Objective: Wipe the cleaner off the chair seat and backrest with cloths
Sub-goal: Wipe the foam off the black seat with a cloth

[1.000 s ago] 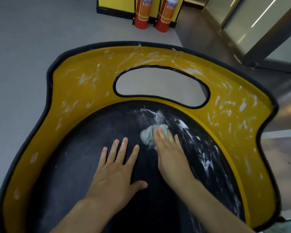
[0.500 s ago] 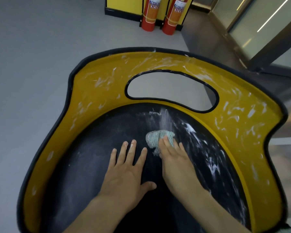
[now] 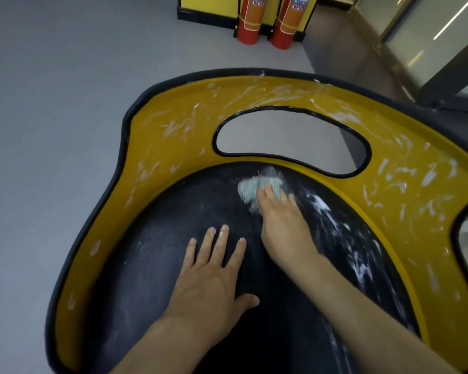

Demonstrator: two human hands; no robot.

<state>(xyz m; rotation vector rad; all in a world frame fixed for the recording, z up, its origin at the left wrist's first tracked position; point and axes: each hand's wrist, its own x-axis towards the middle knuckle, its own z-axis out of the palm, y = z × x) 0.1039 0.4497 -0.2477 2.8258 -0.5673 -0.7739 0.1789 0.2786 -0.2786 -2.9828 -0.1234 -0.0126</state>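
Currently on view, itemised:

- Chair seat: black and rounded. Its left half carries only a faint haze.
- Backrest: yellow with a dark outer trim, wrapping round the rear and both sides of the seat. White smears cover most of its face, thickest towards the right side.
- Oval cut-out: black-edged opening in the backrest, just above the seat's rear edge.
- Cleaner: white foam streaks running down the right side of the seat, from near the rear edge towards the front.
- Cloth: small, pale green and bunched. It lies on the seat close to the rear edge, just below the cut-out and left of the heaviest streaks.
- Right hand: laid on the cloth with its fingers over the cloth's right part, pressing it to the seat. The fingers appear straight rather than curled, though motion blur softens them.
- Left hand: flat on the middle of the seat, palm down, fingers spread, thumb out to the right, grasping nothing. White residue marks the fingertips. It is clear of the cloth and of the right hand.
- Floor: plain grey, beyond the left and rear edges of the chair.
- Two red fire extinguishers: standing side by side on the floor, well beyond the backrest.
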